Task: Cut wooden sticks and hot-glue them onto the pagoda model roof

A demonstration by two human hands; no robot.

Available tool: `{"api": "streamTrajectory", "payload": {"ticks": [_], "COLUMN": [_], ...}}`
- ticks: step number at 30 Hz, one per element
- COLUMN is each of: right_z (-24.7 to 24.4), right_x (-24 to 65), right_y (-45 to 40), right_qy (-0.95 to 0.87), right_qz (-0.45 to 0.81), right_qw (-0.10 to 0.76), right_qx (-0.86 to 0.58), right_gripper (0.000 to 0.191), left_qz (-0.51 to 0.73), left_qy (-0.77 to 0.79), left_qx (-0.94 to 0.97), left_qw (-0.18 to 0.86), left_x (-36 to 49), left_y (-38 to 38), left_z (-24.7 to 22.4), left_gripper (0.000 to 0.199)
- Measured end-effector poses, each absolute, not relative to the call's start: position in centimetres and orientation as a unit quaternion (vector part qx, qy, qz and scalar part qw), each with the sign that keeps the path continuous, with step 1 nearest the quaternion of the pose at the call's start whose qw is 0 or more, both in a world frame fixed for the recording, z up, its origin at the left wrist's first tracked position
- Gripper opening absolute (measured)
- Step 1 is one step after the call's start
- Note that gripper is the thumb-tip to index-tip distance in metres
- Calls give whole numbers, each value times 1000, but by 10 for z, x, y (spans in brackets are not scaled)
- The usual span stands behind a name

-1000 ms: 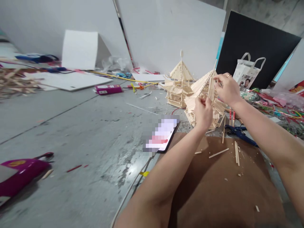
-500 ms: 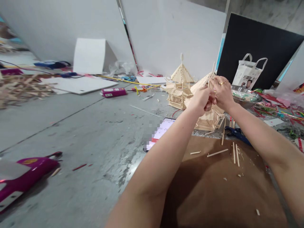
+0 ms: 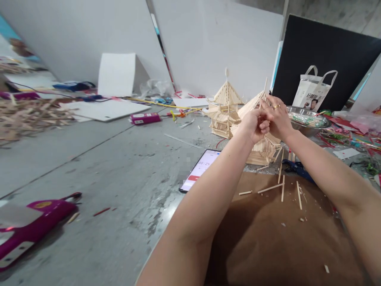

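Observation:
A model pagoda (image 3: pixel 262 153) built of thin wooden sticks stands in front of me, and both my hands are at its sloping roof. My left hand (image 3: pixel 255 124) has curled fingers against the near side of the roof; whatever is between them is hidden. Beside it, my right hand (image 3: pixel 279 118), with a ring on one finger, bends its fingers over the roof close to the peak. The two hands touch. A thin stick rises from the peak. Behind to the left is a second stick pagoda (image 3: pixel 228 95). Loose wooden sticks (image 3: pixel 269 188) lie below the hands.
Brown board (image 3: pixel 285 242) lies under my forearms. A phone (image 3: pixel 199 172) with a running timer is left of it. Dark blue pliers (image 3: pixel 297 169), a metal bowl (image 3: pixel 309 127) and a bag (image 3: pixel 312 91) are at right. A purple device (image 3: pixel 38 226) lies at left.
My hands stay at the roof, with small shifts of the fingers. One loose stick on the brown board has moved left and now touches another stick. The view has shifted slightly.

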State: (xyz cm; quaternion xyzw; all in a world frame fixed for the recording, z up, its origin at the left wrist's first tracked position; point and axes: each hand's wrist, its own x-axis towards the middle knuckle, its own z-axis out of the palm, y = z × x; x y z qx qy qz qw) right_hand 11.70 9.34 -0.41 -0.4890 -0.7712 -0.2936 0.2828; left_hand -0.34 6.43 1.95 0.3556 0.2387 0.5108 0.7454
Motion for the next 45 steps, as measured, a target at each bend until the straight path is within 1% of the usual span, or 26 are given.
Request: {"api": "streamTrajectory", "payload": {"ticks": [15,21,26,33,37,45], "right_z": [-3,-4,-4,-4,-5,-5], "right_x": [117,116,118,118,118,117], "right_y": [93,93,95,96,97,97], "right_qy": [-777,-776,-779,-778,-780,-776], "right_qz": [-291,-293,-298,-306,-302,-308], "right_qw": [267,260,240,234,235,230], "right_qx": [-491,-494,-497,-496,-495,-500], "right_gripper": [57,56,58,56,60,59], "left_qz": [511,505,497,503,512,503], "left_qy": [228,225,218,205,195,228], "left_qx": [355,353,355,371,373,357], "left_qw": [749,755,761,753,749,753], "left_x": [-2,-3,-4,-4,-4,-5], "left_y": [65,62,62,64,64,62], "left_z": [17,18,18,15,14,17], "left_gripper": [16,21,18,15,14,14]}}
